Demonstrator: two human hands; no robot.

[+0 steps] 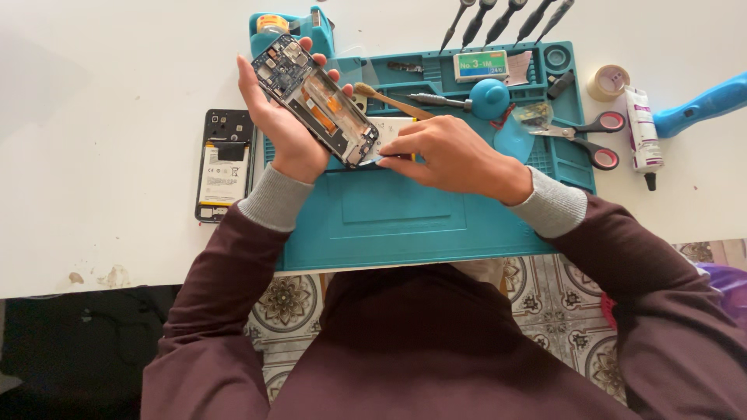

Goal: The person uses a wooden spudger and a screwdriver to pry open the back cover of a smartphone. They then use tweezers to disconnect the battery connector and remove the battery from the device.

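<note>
I see the opened phone frame [315, 99] held above the teal mat [405, 210], its long axis running from 10 o'clock down to 4 o'clock. My left hand [284, 128] has its fingers clamped around its far side. At its 4 o'clock end, my right hand [447, 152] pinches a thin blue tool [372, 161] against the lower edge. Another phone body [224, 165] lies on the surface at 9 o'clock.

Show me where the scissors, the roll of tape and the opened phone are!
scissors [603, 140]: head view, on the red handle loops.
roll of tape [608, 81]: head view, on the roll's rim.
opened phone [315, 99]: head view, on its exposed middle, held in the left hand [282, 124].
</note>
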